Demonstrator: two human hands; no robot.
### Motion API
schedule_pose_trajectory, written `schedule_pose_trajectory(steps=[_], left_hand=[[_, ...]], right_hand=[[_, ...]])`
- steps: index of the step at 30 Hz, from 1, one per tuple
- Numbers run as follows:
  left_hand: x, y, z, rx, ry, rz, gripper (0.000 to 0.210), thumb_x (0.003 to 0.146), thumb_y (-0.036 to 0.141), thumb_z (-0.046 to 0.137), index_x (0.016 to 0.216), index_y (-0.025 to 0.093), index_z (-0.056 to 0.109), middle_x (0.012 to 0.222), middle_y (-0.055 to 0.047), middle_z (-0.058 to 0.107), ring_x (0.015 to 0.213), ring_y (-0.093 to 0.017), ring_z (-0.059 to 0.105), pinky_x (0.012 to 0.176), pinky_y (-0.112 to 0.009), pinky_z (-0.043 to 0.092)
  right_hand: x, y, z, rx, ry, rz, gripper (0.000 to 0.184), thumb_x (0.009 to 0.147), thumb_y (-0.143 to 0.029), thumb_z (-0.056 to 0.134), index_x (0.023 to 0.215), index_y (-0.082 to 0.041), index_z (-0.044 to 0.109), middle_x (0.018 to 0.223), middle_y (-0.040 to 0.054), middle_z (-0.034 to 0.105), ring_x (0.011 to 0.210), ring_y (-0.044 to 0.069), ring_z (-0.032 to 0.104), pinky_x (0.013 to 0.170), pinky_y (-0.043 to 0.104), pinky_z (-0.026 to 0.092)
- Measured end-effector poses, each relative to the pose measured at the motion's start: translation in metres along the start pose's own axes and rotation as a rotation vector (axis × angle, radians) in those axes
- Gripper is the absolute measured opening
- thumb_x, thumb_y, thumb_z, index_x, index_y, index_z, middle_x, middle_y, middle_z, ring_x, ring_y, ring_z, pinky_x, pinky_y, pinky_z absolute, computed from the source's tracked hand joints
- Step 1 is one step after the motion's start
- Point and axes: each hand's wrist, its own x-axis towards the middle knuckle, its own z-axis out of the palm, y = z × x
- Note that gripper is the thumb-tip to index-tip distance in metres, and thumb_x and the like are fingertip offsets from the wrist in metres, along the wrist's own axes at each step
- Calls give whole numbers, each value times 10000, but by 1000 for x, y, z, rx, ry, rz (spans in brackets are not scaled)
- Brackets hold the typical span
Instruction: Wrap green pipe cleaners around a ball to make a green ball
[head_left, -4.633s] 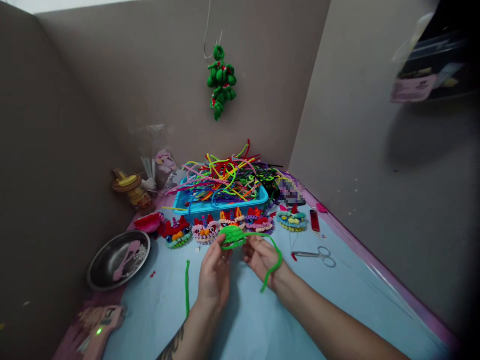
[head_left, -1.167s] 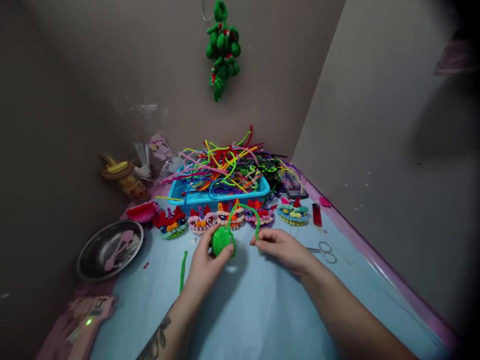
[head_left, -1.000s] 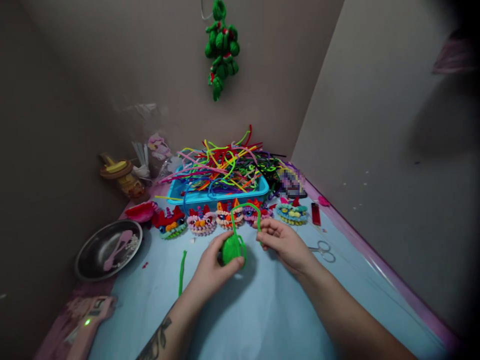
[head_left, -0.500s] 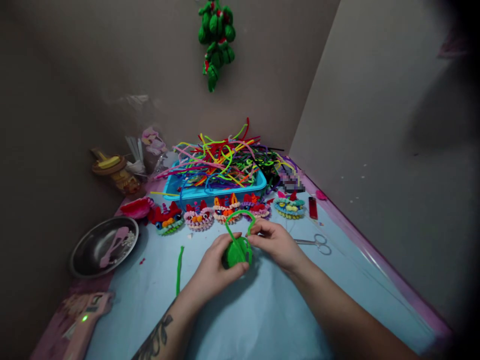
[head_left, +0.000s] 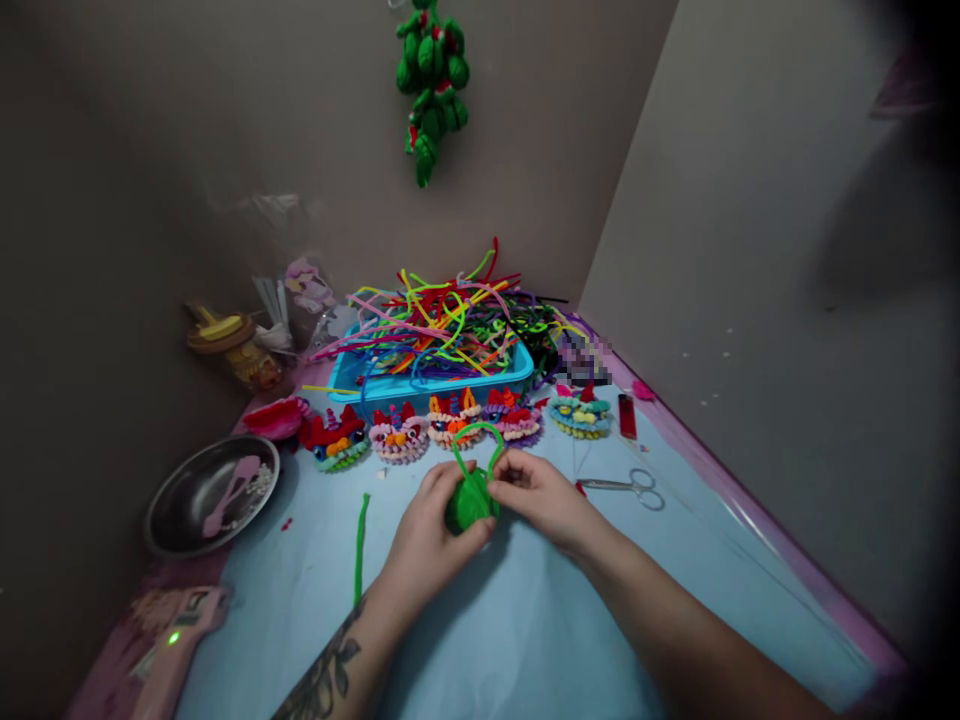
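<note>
- At your near left, a pink device (head_left: 176, 640) shows a green light on the table (head_left: 570, 630).
- Farther off on the left, a metal bowl (head_left: 176, 500) holds a pink tool (head_left: 229, 497) and small white beads (head_left: 259, 487).
- Right of the bowl, a loose green strip (head_left: 361, 550) lies partly behind your left forearm.
- Your left hand (head_left: 429, 525) is clamped on a round green bundle (head_left: 469, 503), thumb on its near side.
- Beyond it stand a row of fuzzy faces (head_left: 450, 408) and a blue tray (head_left: 480, 383) heaped with coloured stems (head_left: 439, 335).
- A green strand (head_left: 477, 426) arches above the bundle.
- Your right hand (head_left: 541, 497) pinches that strand just beside the bundle; its tip seems hidden by your fingers.
- Farther right lie scissors (head_left: 630, 487), handles pointing right.
</note>
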Motion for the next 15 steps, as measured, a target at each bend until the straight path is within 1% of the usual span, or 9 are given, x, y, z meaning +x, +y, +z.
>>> schedule_pose_trajectory(steps=[5,10,13,15], left_hand=[[0,-2,2,3,36,-20,490,736,262,656,1198,185,514,1176,-117,552,1123,-259,528,955,-404,424],[2,-5,3,-24,99,-49,458,720,267,664,1151,164,549,1154,-116,585,1100,-260,547,934,-391,438],[3,-7,4,-27,119,-50,479,712,267,670,1161,153,546,1142,-118,592,1091,-260,551,934,-396,438],[3,-9,5,-23,131,-49,488,717,272,667,1170,149,536,1148,-121,585,1096,-259,547,935,-398,438]], right_hand=[[-2,-3,2,91,-3,72,204,656,-280,693,715,-177,527,633,-45,517,593,106,468,579,241,340],[-3,-7,5,94,-32,41,193,616,-201,690,745,-192,547,689,-31,555,668,132,514,645,261,375],[-3,-5,8,90,-24,26,168,619,-177,654,743,-192,542,697,-27,562,674,134,519,645,261,375],[-3,-3,10,85,-6,21,192,623,-168,632,790,-194,541,693,-34,557,655,128,514,625,255,369]])
